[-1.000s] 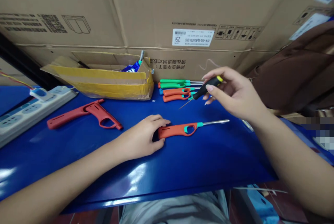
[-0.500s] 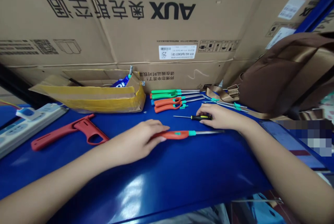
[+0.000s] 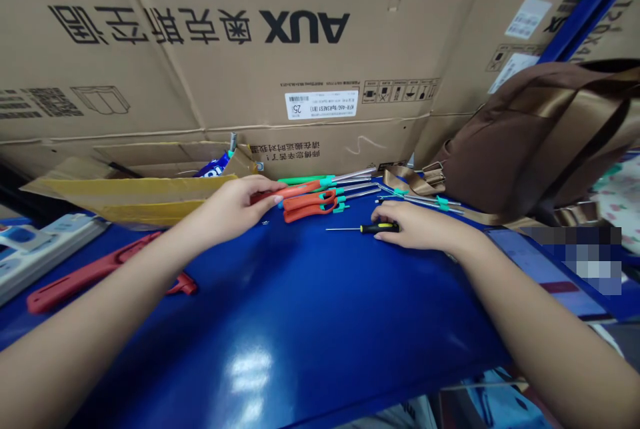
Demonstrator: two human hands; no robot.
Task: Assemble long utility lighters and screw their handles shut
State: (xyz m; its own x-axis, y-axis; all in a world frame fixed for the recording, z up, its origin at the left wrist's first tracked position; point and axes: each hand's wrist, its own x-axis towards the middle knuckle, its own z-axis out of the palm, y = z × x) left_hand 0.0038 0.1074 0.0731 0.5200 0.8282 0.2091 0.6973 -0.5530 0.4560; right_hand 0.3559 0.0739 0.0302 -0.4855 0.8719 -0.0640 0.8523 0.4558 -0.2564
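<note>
My left hand (image 3: 240, 206) is closed on the handle end of an orange long-necked lighter (image 3: 306, 187). It holds this lighter over a row of similar ones at the back of the table, where an orange lighter (image 3: 305, 206) and part of a green lighter (image 3: 300, 181) show. The held lighter's metal tube points right and slightly up. My right hand (image 3: 407, 222) is low on the table with its fingers around the black and yellow handle of a screwdriver (image 3: 367, 229), whose thin shaft points left.
Red handle shells (image 3: 70, 286) lie at left, partly behind my left forearm, near a white power strip (image 3: 60, 242). A yellow-taped carton (image 3: 150, 196) stands at the back left. Metal tubes with green ends (image 3: 425, 200), a brown bag (image 3: 505, 142) and a phone-like screen (image 3: 545, 269) are at right.
My left hand has carried the orange lighter back from mid-table to the row. My right hand has lowered the screwdriver from the air onto the table. The view has shifted right.
</note>
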